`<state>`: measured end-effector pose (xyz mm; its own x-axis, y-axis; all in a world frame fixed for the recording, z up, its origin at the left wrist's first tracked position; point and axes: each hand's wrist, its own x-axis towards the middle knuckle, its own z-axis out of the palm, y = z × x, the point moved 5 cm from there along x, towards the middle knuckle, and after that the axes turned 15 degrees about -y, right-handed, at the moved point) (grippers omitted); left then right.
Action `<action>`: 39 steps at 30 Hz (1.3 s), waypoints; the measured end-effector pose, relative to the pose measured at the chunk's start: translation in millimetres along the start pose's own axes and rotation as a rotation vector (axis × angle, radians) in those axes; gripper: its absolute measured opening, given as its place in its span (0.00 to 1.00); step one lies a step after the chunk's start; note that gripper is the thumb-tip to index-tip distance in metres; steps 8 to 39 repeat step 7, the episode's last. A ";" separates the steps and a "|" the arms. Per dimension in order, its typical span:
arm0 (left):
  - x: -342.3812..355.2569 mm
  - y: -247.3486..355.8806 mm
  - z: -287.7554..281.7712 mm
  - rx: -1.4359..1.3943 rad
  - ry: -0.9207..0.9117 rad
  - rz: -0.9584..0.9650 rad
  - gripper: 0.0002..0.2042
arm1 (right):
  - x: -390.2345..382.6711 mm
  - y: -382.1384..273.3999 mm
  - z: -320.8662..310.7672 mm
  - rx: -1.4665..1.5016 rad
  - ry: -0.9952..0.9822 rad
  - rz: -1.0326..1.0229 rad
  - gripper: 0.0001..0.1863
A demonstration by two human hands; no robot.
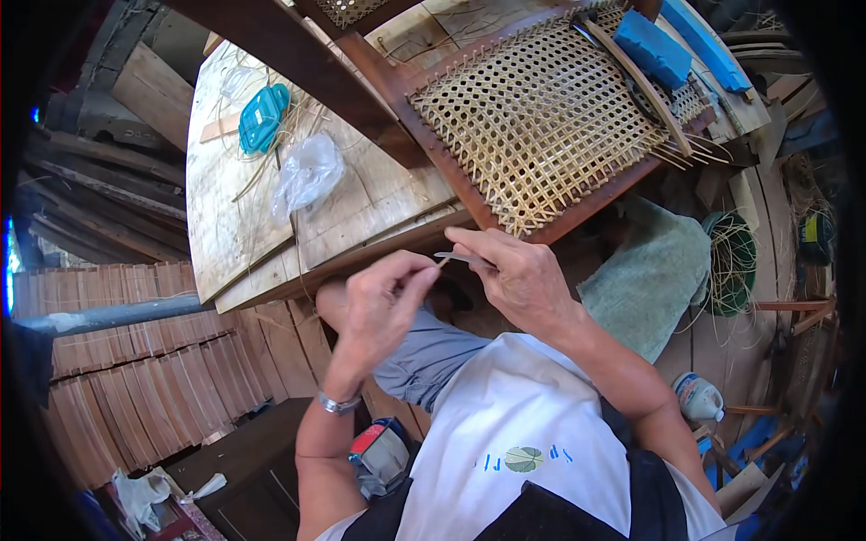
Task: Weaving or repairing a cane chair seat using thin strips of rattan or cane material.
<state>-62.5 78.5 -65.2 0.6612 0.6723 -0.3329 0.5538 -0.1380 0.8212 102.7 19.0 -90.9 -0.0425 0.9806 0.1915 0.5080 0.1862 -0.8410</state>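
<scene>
My left hand point(383, 302) is closed in a pinch on a thin strip of cane point(442, 263), its pale tip showing past the fingertips. Close beside it, my right hand point(519, 275) grips a small knife, whose grey blade point(466, 259) points left and meets the cane tip. The knife's handle is hidden in my palm. Just beyond my hands, a wooden chair point(451, 171) lies with its woven cane seat point(541, 117) facing up. Loose cane ends stick out at the seat's right edge.
A pale wooden table point(379, 216) carries a teal plastic case point(263, 119), a clear plastic bag point(309, 173) and loose strands. A blue foam block point(651, 47) rests on the seat. A green towel point(649, 279) covers my right knee. Right, a green basket point(744, 293) holds cane strands.
</scene>
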 end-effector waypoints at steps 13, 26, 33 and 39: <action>18.1 -7.3 -205.2 0.925 0.695 0.081 0.07 | 17.2 30.2 -42.1 0.076 -0.109 0.302 0.24; 18.1 -7.3 -205.2 0.925 0.695 0.081 0.07 | 17.2 30.2 -42.1 0.076 -0.109 0.302 0.24; 18.1 -7.3 -205.2 0.925 0.695 0.081 0.07 | 17.2 30.2 -42.1 0.076 -0.109 0.302 0.24; 18.1 -7.3 -205.2 0.925 0.695 0.081 0.07 | 17.2 30.2 -42.1 0.076 -0.109 0.302 0.24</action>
